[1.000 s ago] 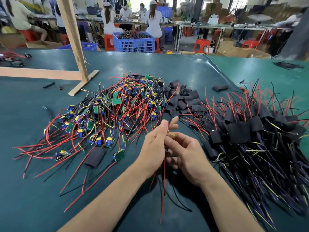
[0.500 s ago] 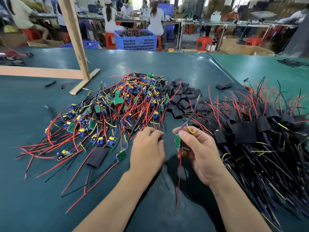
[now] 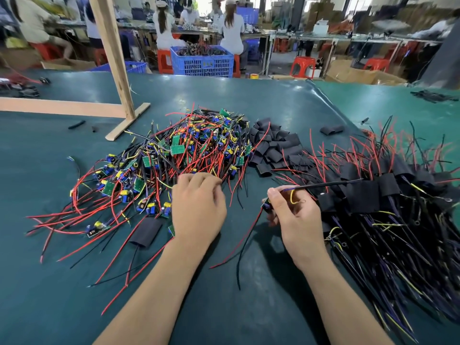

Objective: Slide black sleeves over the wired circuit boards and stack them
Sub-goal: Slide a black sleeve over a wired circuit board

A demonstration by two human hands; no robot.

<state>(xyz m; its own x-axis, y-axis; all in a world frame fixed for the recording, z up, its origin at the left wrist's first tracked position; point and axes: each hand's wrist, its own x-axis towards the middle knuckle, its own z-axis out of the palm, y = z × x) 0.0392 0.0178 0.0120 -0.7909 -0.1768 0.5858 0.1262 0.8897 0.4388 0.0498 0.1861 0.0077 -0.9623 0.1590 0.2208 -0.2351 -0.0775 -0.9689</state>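
Green mat (image 3: 249, 307): right hand (image 3: 296, 220) pinches bare circuit board (image 3: 266, 204); left hand (image 3: 198, 207), curled, grasp unclear; loose sleeve pile (image 3: 276, 148) ahead, between hands.

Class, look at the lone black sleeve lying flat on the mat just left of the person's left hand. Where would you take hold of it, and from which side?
Pinch the black sleeve at its upper right end, coming from above with the left hand. It lies flat and slanted, that end is nearest the hand, and wires cross its lower end.
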